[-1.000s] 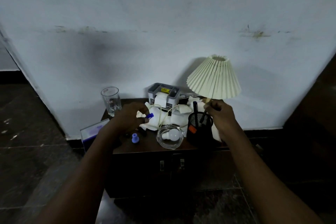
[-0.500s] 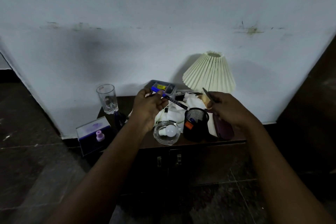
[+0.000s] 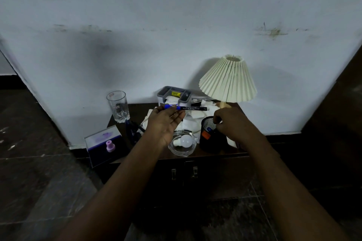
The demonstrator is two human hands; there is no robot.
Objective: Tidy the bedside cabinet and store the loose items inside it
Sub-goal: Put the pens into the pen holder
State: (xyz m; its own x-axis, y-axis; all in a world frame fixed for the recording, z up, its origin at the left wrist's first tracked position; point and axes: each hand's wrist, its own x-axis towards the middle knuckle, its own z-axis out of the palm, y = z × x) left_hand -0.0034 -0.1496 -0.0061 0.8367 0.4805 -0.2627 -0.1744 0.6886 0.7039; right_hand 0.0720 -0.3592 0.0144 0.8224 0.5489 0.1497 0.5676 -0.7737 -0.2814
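Observation:
The dark bedside cabinet [image 3: 215,178] stands against the wall with its two doors closed. My left hand [image 3: 166,123] is raised over the cabinet top, palm up, and pinches a black marker with a blue cap [image 3: 186,108] that lies level. My right hand [image 3: 233,125] hovers at the rim of a black mesh pen cup [image 3: 209,139], fingertips curled over its opening. Whether those fingers hold anything is hidden. A blue-tipped pen [image 3: 209,129] stands inside the cup. White crumpled cloths [image 3: 189,122] cover the middle of the top.
A tall drinking glass [image 3: 117,106] stands back left. A glass bowl holds a light bulb [image 3: 185,141] at the front edge. A grey organiser [image 3: 176,94] and a pleated lamp [image 3: 228,80] stand at the back. A clear box [image 3: 101,146] with a pink cap [image 3: 109,146] sits left.
My left hand picked the marker up from the cabinet top and now holds it level above the cloths. My right hand came down from the lamp's base to the pen cup.

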